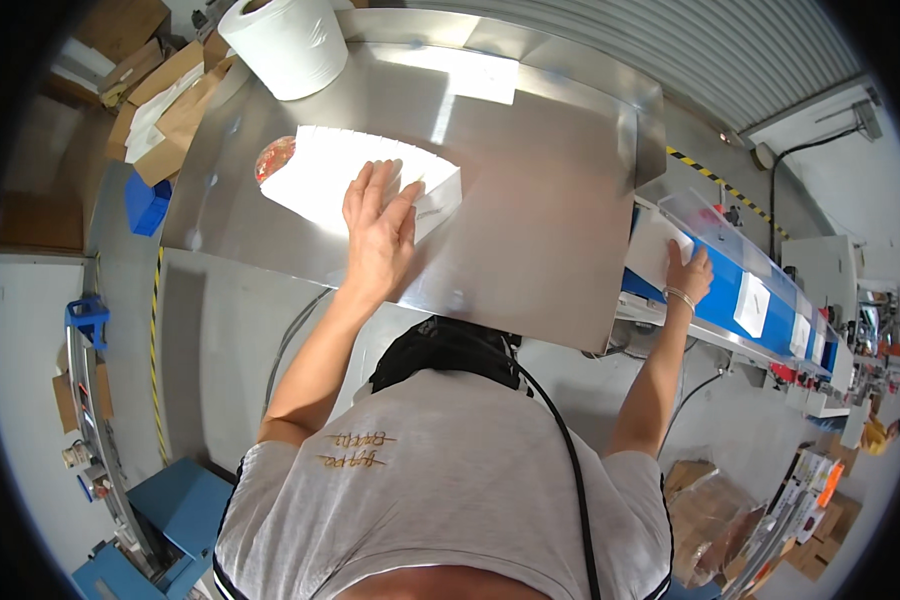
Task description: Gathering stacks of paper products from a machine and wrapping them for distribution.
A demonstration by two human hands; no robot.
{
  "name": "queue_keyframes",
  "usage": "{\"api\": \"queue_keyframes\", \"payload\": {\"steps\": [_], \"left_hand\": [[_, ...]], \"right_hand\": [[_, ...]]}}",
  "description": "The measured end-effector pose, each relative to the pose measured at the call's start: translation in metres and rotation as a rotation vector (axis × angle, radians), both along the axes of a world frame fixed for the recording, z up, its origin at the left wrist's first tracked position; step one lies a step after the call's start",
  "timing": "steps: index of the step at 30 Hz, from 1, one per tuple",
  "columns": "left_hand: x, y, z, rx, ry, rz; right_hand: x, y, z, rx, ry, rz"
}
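A close-packed row of thin white cartons (pixel 320 180) stands on the steel table, overexposed so that single cartons are hard to make out. My left hand (pixel 378 235) lies across the right part of this row, its fingers stretched out flat over the cartons. Against the row's left end rests a round red, glossy thing (pixel 275 158), perhaps a tape roll. Off the table's right side, my right hand (pixel 688 275) is at the edge of a white carton (pixel 652 245) at the near end of the blue conveyor belt (pixel 722 272). Its thumb is on the carton, with the fingers curled past the edge.
The steel table (pixel 530 230) has raised rims at the back and right. A big white paper roll (pixel 288 45) stands at its back left corner. More white cartons (pixel 752 304) lie spaced along the belt, beside a clear guard (pixel 760 245). Cardboard boxes (pixel 175 110) are piled on the left.
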State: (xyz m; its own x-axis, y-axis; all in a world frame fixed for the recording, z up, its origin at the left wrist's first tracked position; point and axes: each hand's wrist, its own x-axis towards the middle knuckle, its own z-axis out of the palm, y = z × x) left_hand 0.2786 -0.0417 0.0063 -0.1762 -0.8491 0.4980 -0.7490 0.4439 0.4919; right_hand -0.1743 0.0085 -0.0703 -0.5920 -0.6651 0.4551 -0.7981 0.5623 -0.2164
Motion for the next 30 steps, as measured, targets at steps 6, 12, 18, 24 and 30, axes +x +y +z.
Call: {"api": "queue_keyframes", "payload": {"steps": [6, 12, 18, 24, 30], "left_hand": [[-0.004, 0.002, 0.003, -0.014, -0.068, -0.033], [-0.005, -0.001, 0.008, 0.023, -0.139, -0.071], [0.008, -0.004, 0.006, 0.006, -0.093, 0.022], [0.010, -0.004, 0.005, 0.032, -0.041, 0.025], [0.009, -0.006, 0.000, -0.038, -0.034, 0.015]], "right_hand": [[0.121, -0.053, 0.015, 0.061, -0.807, 0.815], [0.242, -0.106, 0.030, 0.254, -1.022, 1.313], [0.211, -0.080, 0.016, 0.172, -1.423, 1.095], [0.094, -0.034, 0.001, -0.145, -1.101, 0.420], [0.004, -0.006, -0.002, 0.109, -0.057, -0.060]]}}
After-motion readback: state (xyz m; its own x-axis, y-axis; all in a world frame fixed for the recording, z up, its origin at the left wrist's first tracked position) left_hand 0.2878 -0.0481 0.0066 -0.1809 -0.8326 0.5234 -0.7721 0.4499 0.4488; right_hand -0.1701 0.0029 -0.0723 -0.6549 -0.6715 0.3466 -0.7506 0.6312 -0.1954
